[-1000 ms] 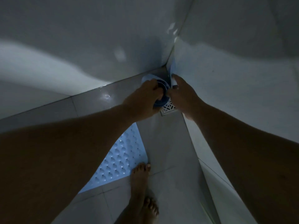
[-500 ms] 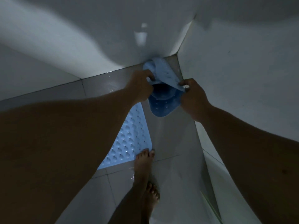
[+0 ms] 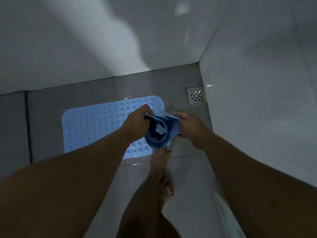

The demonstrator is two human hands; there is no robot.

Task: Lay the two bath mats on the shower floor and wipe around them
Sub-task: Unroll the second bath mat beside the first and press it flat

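A light blue bath mat [image 3: 96,127] with rows of bumps lies flat on the grey shower floor, left of centre. A second, darker blue bath mat [image 3: 160,134] hangs curled in a loose roll above the flat mat's right end. My left hand [image 3: 137,121] grips its left edge and my right hand [image 3: 190,125] grips its right edge. The rolled mat hides the near right corner of the flat one. My arms cover the lower left and right of the view.
A square metal floor drain [image 3: 196,96] sits in the far right corner by the white wall [image 3: 257,83]. My bare feet [image 3: 160,162] stand on the floor tiles just right of the flat mat. Another white wall [image 3: 68,48] runs along the far side.
Both hands lifted the second mat from the corner over the drain and carried it nearer, above the flat mat's right end. The drain is now uncovered. The view has risen and pulled back.
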